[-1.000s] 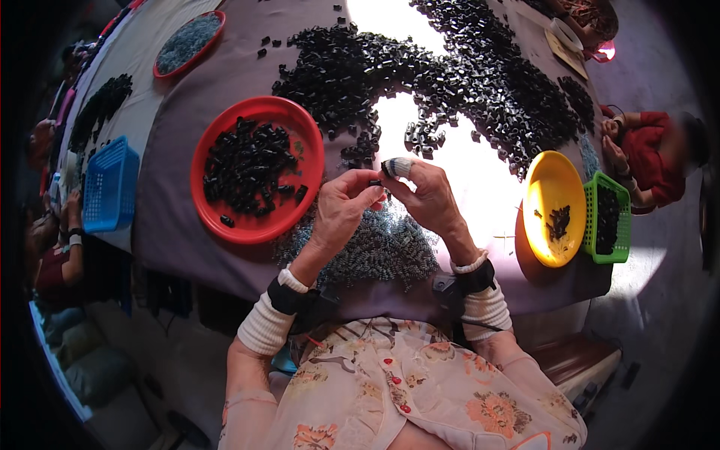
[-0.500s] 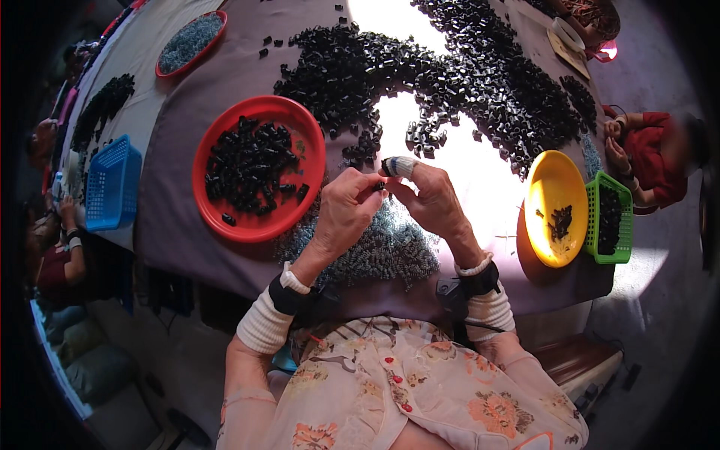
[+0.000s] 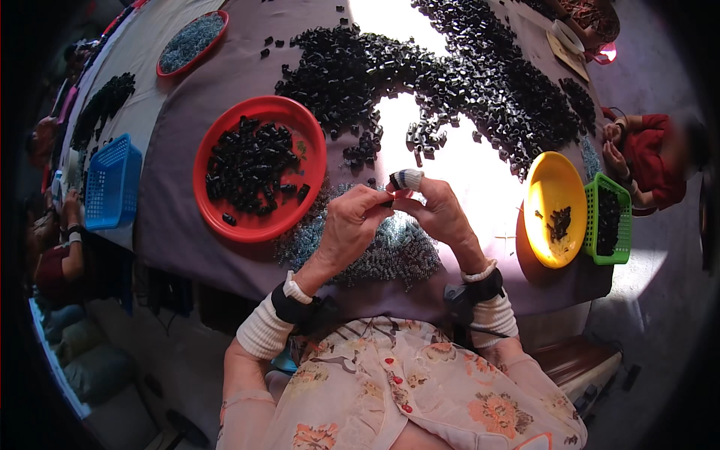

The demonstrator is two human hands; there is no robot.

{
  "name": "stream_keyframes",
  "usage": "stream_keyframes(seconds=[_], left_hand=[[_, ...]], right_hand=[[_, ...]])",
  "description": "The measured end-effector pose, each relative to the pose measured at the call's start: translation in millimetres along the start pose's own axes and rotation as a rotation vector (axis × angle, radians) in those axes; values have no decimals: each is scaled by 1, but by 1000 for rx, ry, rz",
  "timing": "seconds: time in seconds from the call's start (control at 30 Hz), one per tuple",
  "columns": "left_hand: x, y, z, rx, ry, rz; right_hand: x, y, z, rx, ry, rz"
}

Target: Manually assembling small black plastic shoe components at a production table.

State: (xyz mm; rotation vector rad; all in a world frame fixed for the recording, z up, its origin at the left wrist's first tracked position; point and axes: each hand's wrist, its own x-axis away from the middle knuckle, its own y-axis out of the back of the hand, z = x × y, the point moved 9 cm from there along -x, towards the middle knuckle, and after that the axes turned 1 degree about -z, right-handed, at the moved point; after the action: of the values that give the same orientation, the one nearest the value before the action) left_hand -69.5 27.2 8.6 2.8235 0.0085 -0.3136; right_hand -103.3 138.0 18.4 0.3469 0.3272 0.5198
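Fingertip to fingertip, my left hand and my right hand are closed in pinches over the near edge of the table. Between them is a small black plastic part, mostly covered by the fingers. One finger of my right hand wears a white knitted sleeve with a dark band. Under both hands spreads a pile of small grey metal springs. To the left of my hands, a red plate carries many black plastic pieces. Beyond my fingers lies a large heap of loose black parts.
On the right stand a yellow plate with a few black pieces and a green basket. A blue basket and another red plate of springs are at left. A person in red works at the right edge.
My hands have shifted slightly right and toward me, still pinched together. The black part between the fingers is now more covered.
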Motion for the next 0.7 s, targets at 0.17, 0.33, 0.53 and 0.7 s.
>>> stream_keyframes(seconds=[0.17,0.33,0.53,0.7], left_hand=[[1,-4,12,118,113,43],[1,16,40,427,355,-73],[0,25,43,401,352,-55],[-1,22,46,396,355,-33]], right_hand=[[-3,3,-1,70,22,-1],[-3,33,-27,149,-152,-197],[-3,-11,-36,531,-39,139],[0,-36,-54,624,46,289]])
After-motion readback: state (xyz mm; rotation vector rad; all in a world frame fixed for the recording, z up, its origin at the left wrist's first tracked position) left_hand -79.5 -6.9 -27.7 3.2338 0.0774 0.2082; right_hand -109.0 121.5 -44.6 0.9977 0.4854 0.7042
